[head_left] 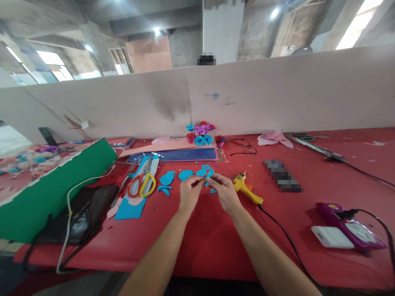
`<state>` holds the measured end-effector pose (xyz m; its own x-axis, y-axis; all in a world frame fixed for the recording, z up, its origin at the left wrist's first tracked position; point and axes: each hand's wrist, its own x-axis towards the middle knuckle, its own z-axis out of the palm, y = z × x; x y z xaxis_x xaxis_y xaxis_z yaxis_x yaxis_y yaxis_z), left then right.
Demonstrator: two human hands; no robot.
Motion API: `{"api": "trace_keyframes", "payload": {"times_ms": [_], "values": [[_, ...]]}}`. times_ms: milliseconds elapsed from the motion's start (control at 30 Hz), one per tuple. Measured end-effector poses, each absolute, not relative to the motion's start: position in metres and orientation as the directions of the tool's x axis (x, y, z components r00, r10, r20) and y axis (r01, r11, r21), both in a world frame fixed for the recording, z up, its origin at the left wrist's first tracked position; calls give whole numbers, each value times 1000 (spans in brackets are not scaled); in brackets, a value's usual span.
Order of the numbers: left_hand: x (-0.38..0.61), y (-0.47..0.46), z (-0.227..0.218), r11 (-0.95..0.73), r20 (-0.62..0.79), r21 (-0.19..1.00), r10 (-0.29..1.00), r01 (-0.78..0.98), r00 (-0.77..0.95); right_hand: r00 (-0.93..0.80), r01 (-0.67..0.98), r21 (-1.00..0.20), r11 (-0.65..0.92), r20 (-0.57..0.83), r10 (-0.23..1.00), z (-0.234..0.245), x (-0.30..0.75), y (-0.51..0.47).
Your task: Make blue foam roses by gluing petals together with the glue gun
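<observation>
My left hand [189, 193] and my right hand [224, 191] meet over the red table [203, 234], both pinched on a small blue foam petal [209, 174] held between the fingertips. Several loose blue petals [168, 178] lie just beyond my hands. A yellow glue gun [246, 188] rests right of my right hand, its black cord trailing toward me. Scissors with red and yellow handles [141, 183] lie on a blue foam sheet [132, 203] to the left.
A bunch of finished foam roses [200, 133] stands by the white partition [247, 98]. A green board [52, 185] and a black bag [83, 213] sit at left. A purple device [352, 224] and white box [331, 237] lie at right.
</observation>
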<state>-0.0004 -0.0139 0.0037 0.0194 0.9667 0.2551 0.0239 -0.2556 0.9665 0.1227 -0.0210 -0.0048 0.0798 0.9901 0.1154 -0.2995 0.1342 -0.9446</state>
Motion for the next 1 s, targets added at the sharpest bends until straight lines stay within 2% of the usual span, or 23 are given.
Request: {"api": "trace_keyframes", "payload": {"times_ms": [200,533,800,1000], "values": [[-2,-12,7,-161,160,987,981,-1,110,77,-267,-950,160,144,987,-4,124,-21],[-3,-11,4,-135,138,990,987,-44,81,80,-211,-948,239,227,971,5,121,-26],[-2,-9,2,-23,66,963,986,-269,152,23,-201,-922,332,334,942,6,121,-27],[-2,-9,0,-13,67,961,980,-275,187,78,-261,-928,265,253,964,5,121,-27]]}}
